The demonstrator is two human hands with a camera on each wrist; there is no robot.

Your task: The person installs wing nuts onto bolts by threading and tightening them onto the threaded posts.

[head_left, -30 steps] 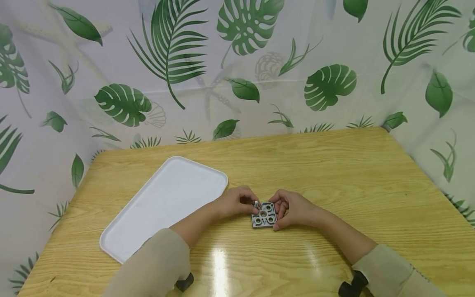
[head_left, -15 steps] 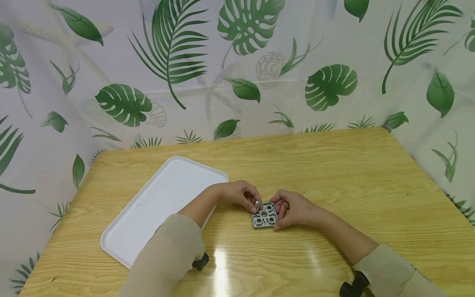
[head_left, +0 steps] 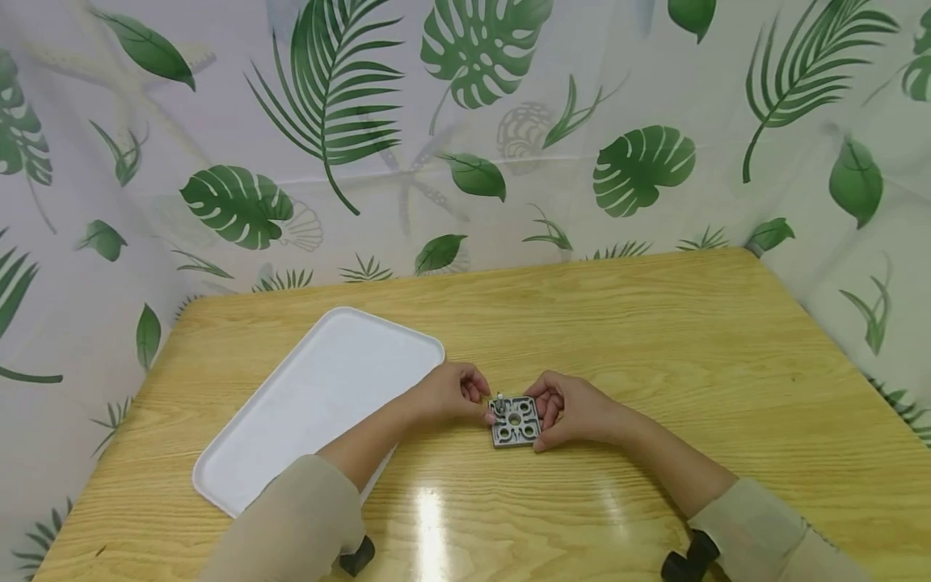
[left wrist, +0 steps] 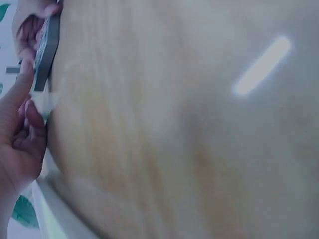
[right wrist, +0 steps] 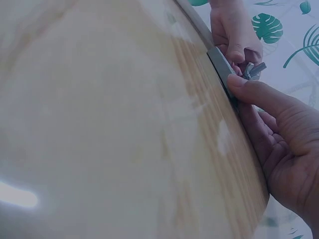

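A square grey metal plate [head_left: 515, 421] with several round holes lies on the wooden table. A small silver bolt [head_left: 499, 402] stands upright at its far left corner, its shank jutting up; the right wrist view shows the bolt [right wrist: 256, 69] sideways. My right hand [head_left: 578, 410] grips the plate's right side, thumb at the near corner and fingers behind. At the plate's left edge is my left hand [head_left: 454, 392], thumb tip beside the bolt and the other fingers loosely curled, apart from it. In the left wrist view the left thumb [left wrist: 22, 82] reaches to the plate [left wrist: 48, 52].
A white rectangular tray [head_left: 320, 388] lies slanted on the table's left side, with my left forearm crossing over its near right part. Behind the wooden table [head_left: 655, 323] hangs a leaf-patterned cloth [head_left: 553, 186]. Both sleeves carry black wrist mounts.
My left fingers, at the bolt half a second ago, have come off it and drawn left. The left forearm has swung back left. My right hand stays on the plate.
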